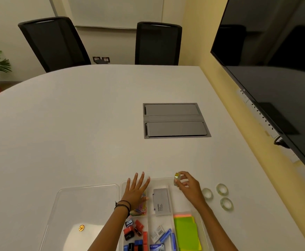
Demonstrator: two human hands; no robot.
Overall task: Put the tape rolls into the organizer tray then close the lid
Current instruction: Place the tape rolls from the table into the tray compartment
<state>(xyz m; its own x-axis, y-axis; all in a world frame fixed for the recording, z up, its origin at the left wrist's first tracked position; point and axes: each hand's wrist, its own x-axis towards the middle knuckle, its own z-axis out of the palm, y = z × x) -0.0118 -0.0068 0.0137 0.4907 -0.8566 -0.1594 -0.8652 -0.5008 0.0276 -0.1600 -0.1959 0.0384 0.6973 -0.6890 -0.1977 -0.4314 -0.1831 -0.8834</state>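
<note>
A clear plastic organizer tray [159, 178] sits at the near edge of the white table, with stationery in its compartments. Its clear lid [86, 189] lies flat on the table to the tray's left. My right hand [189, 187] pinches a clear tape roll [176, 178] above the tray's far right compartment. Three more clear tape rolls [207, 193] [222, 189] [226, 203] lie on the table right of the tray. My left hand [136, 192] rests flat, fingers spread, on the tray's far left part.
The tray holds a grey box [161, 201], green sticky notes [186, 230], red and black sharpeners [133, 230], and blue items. A grey cable hatch [175, 120] sits mid-table. A large screen [275, 66] hangs at right. Two black chairs [158, 44] stand beyond.
</note>
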